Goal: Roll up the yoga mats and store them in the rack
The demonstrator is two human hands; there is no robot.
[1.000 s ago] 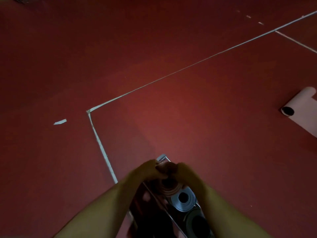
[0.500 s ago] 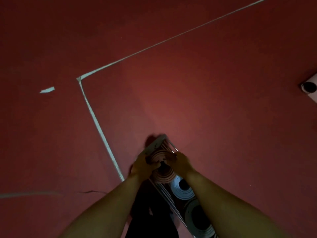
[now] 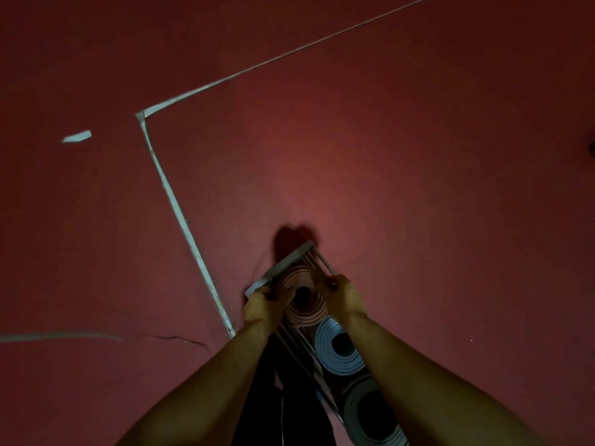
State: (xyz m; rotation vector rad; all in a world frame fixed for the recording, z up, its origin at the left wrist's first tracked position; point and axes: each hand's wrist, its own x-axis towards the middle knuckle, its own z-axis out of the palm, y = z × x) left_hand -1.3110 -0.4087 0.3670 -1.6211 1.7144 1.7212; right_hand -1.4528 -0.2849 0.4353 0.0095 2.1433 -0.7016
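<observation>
A rolled pink yoga mat (image 3: 306,312) stands on end in the far slot of a metal rack (image 3: 283,263), its spiral end facing up. My left hand (image 3: 264,305) grips the roll's left side, with fingers curled over its edge. On the roll's right side my right hand (image 3: 343,294) holds it, fingers curled at the rim. Behind it in the rack stand a rolled blue mat (image 3: 341,347) and a rolled grey mat (image 3: 373,416). My forearms hide part of the rack's sides.
The dark red floor (image 3: 386,156) stretches all around, marked with white tape lines (image 3: 180,217) that meet at a corner to the left. A loose tape scrap (image 3: 77,136) lies far left. A crack (image 3: 174,338) runs across the floor at lower left.
The pink roll has sunk lower into the rack slot between my hands. The view has tilted down, and the half-rolled pink mat at the right edge has left the frame.
</observation>
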